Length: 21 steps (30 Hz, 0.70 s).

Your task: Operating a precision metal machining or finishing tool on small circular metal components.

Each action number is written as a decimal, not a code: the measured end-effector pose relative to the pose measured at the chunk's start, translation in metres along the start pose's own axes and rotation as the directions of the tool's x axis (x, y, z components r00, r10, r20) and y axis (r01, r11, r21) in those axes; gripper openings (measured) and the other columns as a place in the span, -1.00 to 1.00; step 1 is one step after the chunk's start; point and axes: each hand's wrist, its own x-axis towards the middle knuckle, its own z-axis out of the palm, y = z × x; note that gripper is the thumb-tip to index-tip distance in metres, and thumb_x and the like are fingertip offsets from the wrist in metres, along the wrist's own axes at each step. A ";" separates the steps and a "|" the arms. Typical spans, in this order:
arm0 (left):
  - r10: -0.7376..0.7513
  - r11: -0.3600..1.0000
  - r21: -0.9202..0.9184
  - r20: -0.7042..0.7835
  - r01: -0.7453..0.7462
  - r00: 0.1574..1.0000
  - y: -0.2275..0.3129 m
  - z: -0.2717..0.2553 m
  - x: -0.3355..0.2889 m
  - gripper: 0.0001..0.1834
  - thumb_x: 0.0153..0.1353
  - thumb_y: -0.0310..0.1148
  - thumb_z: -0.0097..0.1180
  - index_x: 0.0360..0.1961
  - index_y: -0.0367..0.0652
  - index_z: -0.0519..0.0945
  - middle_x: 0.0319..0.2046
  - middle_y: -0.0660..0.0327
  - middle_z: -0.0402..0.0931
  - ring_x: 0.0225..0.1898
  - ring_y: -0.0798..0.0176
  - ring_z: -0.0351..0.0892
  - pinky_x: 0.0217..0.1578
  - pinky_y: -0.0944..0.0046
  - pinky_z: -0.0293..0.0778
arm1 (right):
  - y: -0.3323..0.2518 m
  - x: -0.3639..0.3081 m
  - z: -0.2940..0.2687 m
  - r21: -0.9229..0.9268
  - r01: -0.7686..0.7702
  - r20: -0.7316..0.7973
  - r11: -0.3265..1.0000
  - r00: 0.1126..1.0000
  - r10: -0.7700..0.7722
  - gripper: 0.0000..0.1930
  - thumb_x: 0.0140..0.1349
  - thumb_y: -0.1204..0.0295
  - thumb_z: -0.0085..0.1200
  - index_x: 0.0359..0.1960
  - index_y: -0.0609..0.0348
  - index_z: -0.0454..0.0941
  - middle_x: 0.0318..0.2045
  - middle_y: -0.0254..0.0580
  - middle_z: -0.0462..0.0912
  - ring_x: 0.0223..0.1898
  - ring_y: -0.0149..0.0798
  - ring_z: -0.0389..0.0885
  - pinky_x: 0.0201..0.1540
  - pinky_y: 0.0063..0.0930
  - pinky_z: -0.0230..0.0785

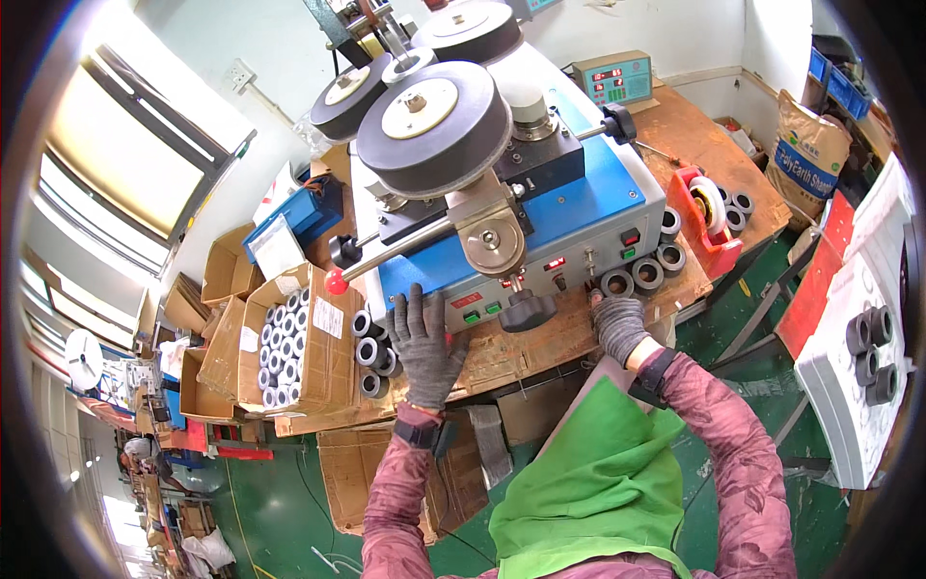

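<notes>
We view a brown wooden worktop [696, 135] above a green floor [275, 492], with a white wall [203, 58] behind and a window [145, 145] at left. On the worktop stands one blue-topped bench machine [617, 207] bearing three broad dark wheels [458, 125]. We note one display box [617, 79] behind it and one red tape dispenser [716, 257] at its right. We count four dark rings [650, 291] between dispenser and right hand, at least four more [372, 331] left of the machine, and four on the white tray [834, 425] at far right; those in the open carton [323, 362] are too many to count. The gloved left hand [424, 352] lies at the machine's front left corner, its grip spread. The gloved right hand [620, 326] is just beside the nearest ring, fingers curled by the front panel; we cannot tell whether its grip is clamped on anything.
</notes>
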 end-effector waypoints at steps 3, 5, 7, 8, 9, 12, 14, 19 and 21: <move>-0.070 0.989 0.143 0.159 0.047 0.985 0.005 0.016 0.017 0.07 -0.22 0.06 0.34 0.32 -0.07 0.14 0.36 -0.05 -0.07 0.38 -0.18 -0.18 0.31 -0.20 -0.29 | 0.006 -0.009 -0.010 0.023 0.002 -0.077 1.000 0.997 0.000 -0.57 0.32 0.27 -0.29 -0.59 0.04 0.62 -0.63 -0.14 0.63 -0.55 -0.10 0.62 -0.53 -0.10 0.34; -0.045 0.978 0.208 0.127 0.018 0.991 0.003 0.023 0.016 0.12 -0.21 0.13 0.30 0.35 -0.10 0.08 0.39 -0.04 -0.14 0.40 -0.17 -0.25 0.32 -0.20 -0.33 | -0.005 -0.010 -0.022 0.130 0.115 -0.032 0.985 0.993 -0.112 -0.71 0.19 0.35 -0.15 -0.59 -0.02 0.62 -0.63 -0.14 0.62 -0.56 -0.12 0.60 -0.56 -0.12 0.32; -0.049 0.973 0.229 0.135 0.017 0.990 -0.001 0.028 0.007 0.14 -0.21 0.12 0.30 0.36 -0.13 0.06 0.39 -0.04 -0.15 0.41 -0.15 -0.26 0.32 -0.19 -0.34 | -0.032 -0.034 -0.037 0.018 0.397 -0.234 0.918 0.894 -0.382 -0.84 0.02 0.39 -0.03 -0.55 0.02 0.62 -0.59 -0.13 0.63 -0.53 -0.14 0.61 -0.61 -0.13 0.30; -0.049 0.961 0.278 0.156 0.004 0.987 0.000 0.026 0.007 0.14 -0.21 0.12 0.30 0.36 -0.15 0.05 0.39 -0.05 -0.15 0.41 -0.14 -0.26 0.32 -0.19 -0.35 | -0.054 -0.032 -0.045 0.222 0.282 0.024 0.933 0.955 -0.294 -0.84 -0.01 0.40 -0.01 -0.49 0.04 0.65 -0.55 -0.13 0.66 -0.49 -0.12 0.63 -0.60 -0.09 0.31; -0.047 0.960 0.282 0.153 0.002 0.987 -0.001 0.021 0.007 0.14 -0.19 0.12 0.28 0.36 -0.15 0.03 0.39 -0.05 -0.15 0.41 -0.14 -0.27 0.32 -0.19 -0.35 | -0.076 -0.046 -0.039 0.227 0.401 -0.113 0.887 0.916 -0.385 -0.83 -0.03 0.40 0.03 -0.45 0.05 0.68 -0.49 -0.11 0.68 -0.44 -0.13 0.65 -0.56 -0.08 0.36; -0.002 0.939 0.345 0.066 -0.021 0.998 -0.011 0.031 0.002 0.14 -0.15 0.19 0.22 0.37 -0.14 0.00 0.39 -0.02 -0.15 0.40 -0.18 -0.25 0.31 -0.18 -0.29 | -0.140 -0.079 0.005 0.192 0.513 -0.084 0.837 0.858 -0.507 -0.91 -0.18 0.42 0.10 -0.63 0.00 0.66 -0.60 -0.22 0.64 -0.50 -0.13 0.63 -0.61 -0.17 0.33; 0.073 0.946 0.312 0.069 -0.092 0.995 0.012 0.038 0.011 0.14 -0.12 0.29 0.16 0.37 -0.14 0.01 0.39 -0.01 -0.13 0.39 -0.20 -0.21 0.30 -0.19 -0.26 | -0.173 -0.092 0.065 0.250 0.332 -0.155 0.909 0.941 -0.301 -0.86 -0.21 0.42 0.13 -0.55 -0.04 0.71 -0.56 -0.28 0.67 -0.48 -0.14 0.64 -0.62 -0.16 0.33; 0.114 0.919 0.375 0.045 -0.122 0.992 -0.006 0.038 -0.001 0.18 -0.20 0.31 0.19 0.35 -0.17 0.03 0.36 -0.02 -0.07 0.38 -0.14 -0.16 0.31 -0.18 -0.22 | -0.157 -0.118 0.048 0.409 0.310 0.138 0.858 0.909 -0.393 -0.80 -0.23 0.41 0.16 -0.48 -0.04 0.73 -0.48 -0.26 0.70 -0.44 -0.13 0.65 -0.63 -0.14 0.36; 0.129 0.924 0.358 0.040 -0.134 0.991 0.006 0.034 0.004 0.16 -0.16 0.32 0.16 0.34 -0.17 0.03 0.36 -0.01 -0.05 0.36 -0.18 -0.13 0.27 -0.21 -0.14 | -0.141 -0.105 0.068 0.458 0.199 0.228 0.866 0.916 -0.331 -0.67 -0.19 0.33 0.20 -0.27 -0.05 0.70 -0.29 -0.32 0.70 -0.27 -0.16 0.67 -0.48 -0.09 0.46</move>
